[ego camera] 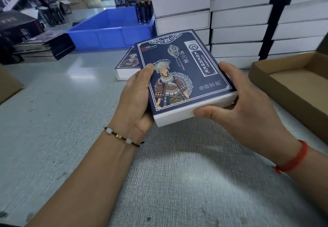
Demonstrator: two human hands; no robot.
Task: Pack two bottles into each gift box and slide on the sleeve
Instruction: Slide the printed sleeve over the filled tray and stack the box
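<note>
From the head camera we see a blue bin (110,31) at eleven o'clock with dark bottles (144,11) standing in its far right corner, and a shallow brown carton (262,82) at three o'clock showing only its bare floor. We hold a white gift box (191,109) above the grey table (71,113), its navy sleeve (181,70) covering all but the near white end. Its long axis runs from six o'clock toward twelve, far end tilted up. Our left hand (136,100) grips the left edge; our right hand (243,109) curls round the right edge, thumb pressing the near end. A second sleeved box (126,66) lies behind.
</note>
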